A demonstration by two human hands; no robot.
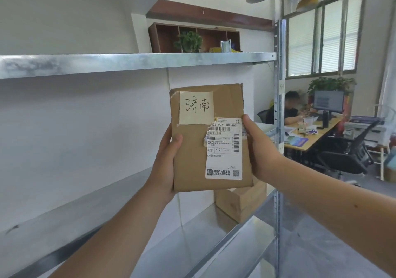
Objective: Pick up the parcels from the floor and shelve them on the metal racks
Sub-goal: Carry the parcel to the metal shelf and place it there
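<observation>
- A flat brown cardboard parcel is held upright in front of the galvanised metal rack, in the gap between the upper shelf and the lower one, touching neither.
- A pale yellow paper note stuck at its upper left carries two handwritten characters, 济南.
- Below it, a white printed shipping label, torn and peeling at its left edge, shows "P021-00 A68" on the top line, "P021" lower down, barcodes, 南京 in one row and a QR code at the bottom right; the smaller print is too fine to read.
- The left hand grips the parcel's left edge, thumb pressed on the front face, the other fingers hidden behind.
- The right hand clamps the right edge, thumb lying along the label's side, fingers out of sight behind.
- On the lower shelf, just behind and below the parcel, sits a plain brown cardboard box, closed, so its contents cannot be seen.
- Above the rack, a dark wooden cubby unit holds a green leafy plant in one compartment and a small silvery object in another.
- To the right, a seated person is at a wooden desk with a monitor.
</observation>
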